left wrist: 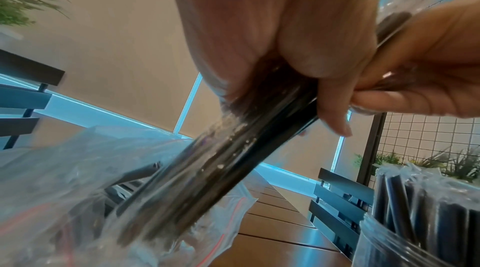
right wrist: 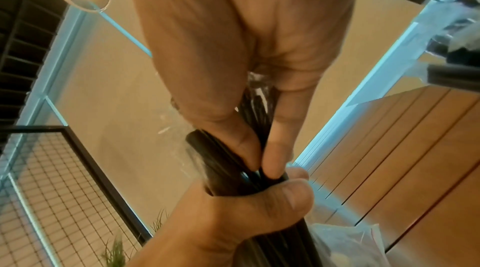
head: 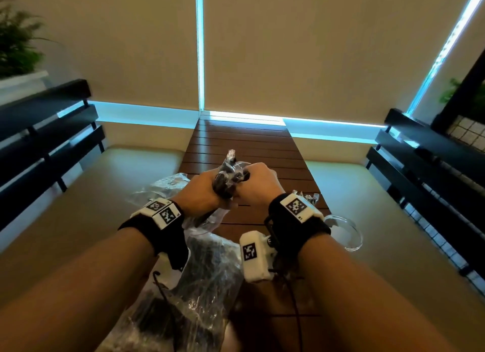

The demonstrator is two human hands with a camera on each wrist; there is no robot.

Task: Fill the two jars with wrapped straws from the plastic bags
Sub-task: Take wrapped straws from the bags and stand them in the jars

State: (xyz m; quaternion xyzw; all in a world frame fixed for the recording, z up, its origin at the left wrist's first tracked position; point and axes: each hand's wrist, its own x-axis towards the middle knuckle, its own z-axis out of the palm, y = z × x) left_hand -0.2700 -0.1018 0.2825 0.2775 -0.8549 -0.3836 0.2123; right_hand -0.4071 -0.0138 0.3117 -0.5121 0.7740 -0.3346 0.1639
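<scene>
Both hands hold one bundle of black wrapped straws (head: pixel 225 179) above the wooden table (head: pixel 244 147). My left hand (head: pixel 207 194) grips the bundle's lower part (left wrist: pixel 207 179), fingers curled round it. My right hand (head: pixel 258 179) grips the upper part (right wrist: pixel 233 160) just above the left hand (right wrist: pixel 233 210). Below my forearms lies a clear plastic bag (head: pixel 210 275) of black straws, and a second bag (head: pixel 162 187) lies at the left. A jar (left wrist: pixel 415 220) packed with wrapped straws stands to the right. A clear jar (head: pixel 346 233) sits by my right wrist, its inside hard to make out.
The narrow slatted table runs away from me toward closed blinds (head: pixel 288 49). Dark slatted benches (head: pixel 47 131) flank both sides. A black wire-grid rack (left wrist: pixel 420 138) with plants stands at the right, and a potted plant (head: pixel 15 41) at the far left.
</scene>
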